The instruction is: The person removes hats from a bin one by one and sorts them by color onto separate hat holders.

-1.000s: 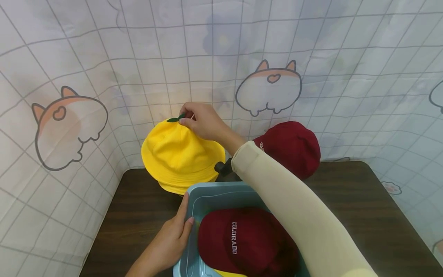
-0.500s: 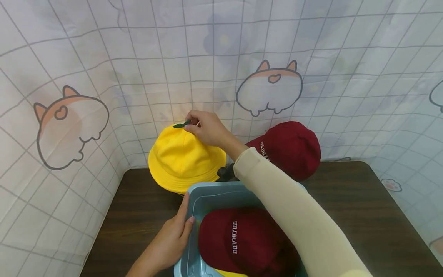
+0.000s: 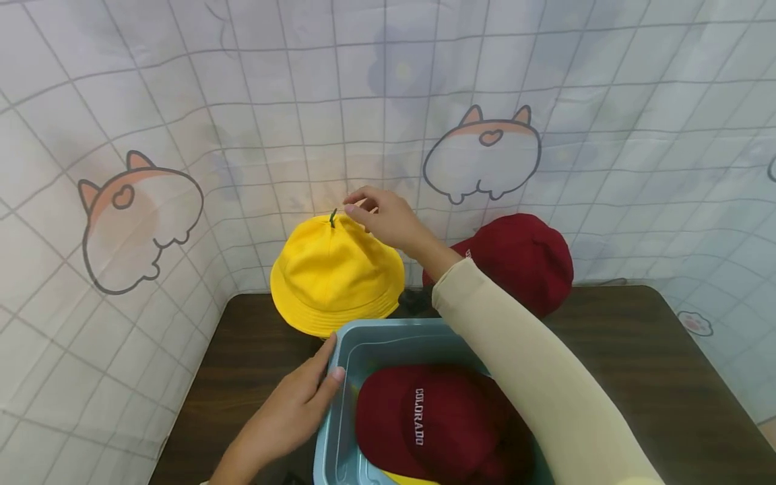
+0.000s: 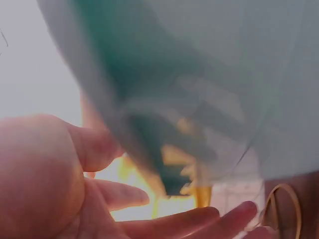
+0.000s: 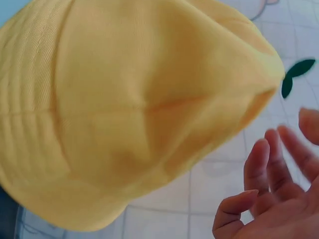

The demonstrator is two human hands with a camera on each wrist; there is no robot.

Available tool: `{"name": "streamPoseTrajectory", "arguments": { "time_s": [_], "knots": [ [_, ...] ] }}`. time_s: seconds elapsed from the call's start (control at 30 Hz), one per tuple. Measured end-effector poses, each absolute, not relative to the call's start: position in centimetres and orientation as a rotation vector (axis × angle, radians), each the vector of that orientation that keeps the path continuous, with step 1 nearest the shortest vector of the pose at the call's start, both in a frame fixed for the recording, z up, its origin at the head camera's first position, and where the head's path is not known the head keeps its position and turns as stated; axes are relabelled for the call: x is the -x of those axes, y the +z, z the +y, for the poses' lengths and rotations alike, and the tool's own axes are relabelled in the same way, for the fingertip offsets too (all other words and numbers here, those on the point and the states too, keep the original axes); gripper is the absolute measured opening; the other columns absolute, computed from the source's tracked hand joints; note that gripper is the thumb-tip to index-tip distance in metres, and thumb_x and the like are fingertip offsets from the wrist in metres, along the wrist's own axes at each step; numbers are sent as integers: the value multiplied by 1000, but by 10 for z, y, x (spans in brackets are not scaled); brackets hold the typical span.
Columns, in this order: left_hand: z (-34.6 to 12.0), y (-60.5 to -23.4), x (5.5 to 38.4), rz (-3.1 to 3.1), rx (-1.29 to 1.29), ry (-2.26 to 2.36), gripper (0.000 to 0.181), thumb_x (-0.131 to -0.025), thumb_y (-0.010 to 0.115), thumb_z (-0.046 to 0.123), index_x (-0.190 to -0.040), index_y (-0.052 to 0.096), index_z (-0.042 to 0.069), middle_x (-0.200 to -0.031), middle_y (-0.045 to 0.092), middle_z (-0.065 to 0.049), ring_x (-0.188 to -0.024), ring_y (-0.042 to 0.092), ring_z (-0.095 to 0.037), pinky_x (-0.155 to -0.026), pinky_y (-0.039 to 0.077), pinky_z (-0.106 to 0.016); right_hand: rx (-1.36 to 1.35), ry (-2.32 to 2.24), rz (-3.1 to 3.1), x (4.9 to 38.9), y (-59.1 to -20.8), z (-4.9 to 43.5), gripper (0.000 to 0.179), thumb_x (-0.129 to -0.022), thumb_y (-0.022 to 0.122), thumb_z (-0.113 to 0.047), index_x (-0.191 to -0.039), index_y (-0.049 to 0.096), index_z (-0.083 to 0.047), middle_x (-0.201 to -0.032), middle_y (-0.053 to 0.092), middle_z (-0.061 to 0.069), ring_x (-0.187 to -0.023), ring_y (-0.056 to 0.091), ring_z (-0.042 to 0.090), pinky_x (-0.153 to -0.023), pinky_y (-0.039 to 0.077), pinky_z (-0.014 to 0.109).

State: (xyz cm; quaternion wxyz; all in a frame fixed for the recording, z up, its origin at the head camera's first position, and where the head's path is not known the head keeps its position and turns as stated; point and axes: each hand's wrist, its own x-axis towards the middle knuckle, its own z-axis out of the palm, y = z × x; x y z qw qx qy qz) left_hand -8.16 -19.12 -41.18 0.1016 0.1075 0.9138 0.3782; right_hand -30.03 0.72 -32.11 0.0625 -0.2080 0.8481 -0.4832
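In the head view, a yellow bucket hat (image 3: 333, 276) with a small green leaf tip sits upright at the back left of the table. My right hand (image 3: 388, 219) is just right of that tip, fingers loosely bent and holding nothing; the right wrist view shows a gap between the fingers and the leaf (image 5: 296, 74). My left hand (image 3: 297, 404) rests against the left side of a light-blue bin (image 3: 388, 323), thumb at the rim, fingers extended along the outside. Inside the bin lies a maroon COLORADO cap (image 3: 436, 421) over something yellow (image 3: 407, 479).
Another maroon cap (image 3: 524, 259) stands at the back right, partly behind my right forearm. A dark object (image 3: 417, 301) shows between that cap and the yellow hat. A gridded curtain (image 3: 267, 101) hangs behind and beside the dark wooden table (image 3: 630, 364).
The yellow hat has come down to the table from a slightly tilted position, moving a little right. My right hand has let go of its green leaf. My left hand stays at the bin.
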Motion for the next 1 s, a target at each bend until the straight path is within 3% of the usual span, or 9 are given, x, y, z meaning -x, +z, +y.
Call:
{"name": "streamPoseTrajectory", "arguments": {
  "time_s": [0.17, 0.3, 0.4, 0.6, 0.83, 1.0],
  "knots": [
    [-215, -396, 99, 2843, -209, 1123, 60, -110, 38, 48, -157, 40, 11, -136, 63, -10, -120, 63, -26, -102, 51, -52, 267, -1618, 2421, 308, -334, 25, 37, -105, 56, -44, -128, 62, -16, -117, 65, 10, -87, 61, 23, -75, 51, 32],
    [-240, -389, 121, 2876, -87, 1217, 57, -110, 36, 47, -148, 50, 8, -124, 64, -13, -109, 66, -27, -87, 59, -44, -46, -1658, 2231, 313, -345, 37, 49, -105, 54, -46, -134, 61, -7, -121, 62, 12, -81, 57, 18, -61, 44, 22],
    [-257, -389, 140, 2870, -12, 1297, 59, -110, 34, 49, -147, 50, 5, -125, 63, -18, -112, 64, -32, -85, 61, -43, -226, -1650, 2125, 315, -351, 43, 54, -105, 52, -47, -135, 60, -2, -120, 58, 11, -78, 56, 16, -57, 42, 18],
    [-279, -392, 179, 2844, 138, 1294, 69, -108, 28, 55, -151, 42, 2, -140, 55, -25, -118, 60, -38, -84, 58, -44, -348, -1609, 2014, 316, -364, 49, 54, -105, 53, -45, -131, 54, 3, -96, 50, 6, -67, 53, 15, -54, 45, 17],
    [-285, -397, 210, 2766, 202, 1167, 71, -109, 24, 53, -158, 30, 2, -152, 46, -27, -123, 59, -42, -92, 56, -49, -379, -1575, 1872, 318, -382, 49, 37, -110, 46, -23, -135, 45, 3, -98, 50, 10, -58, 52, 11, -52, 46, 15],
    [-286, -405, 224, 2642, 229, 1268, 64, -111, 29, 45, -159, 27, 3, -154, 43, -25, -127, 56, -40, -98, 55, -49, -355, -1545, 1846, 318, -388, 50, 24, -106, 50, -13, -122, 54, 5, -93, 55, 10, -57, 52, 11, -53, 47, 15]
  ]
}}
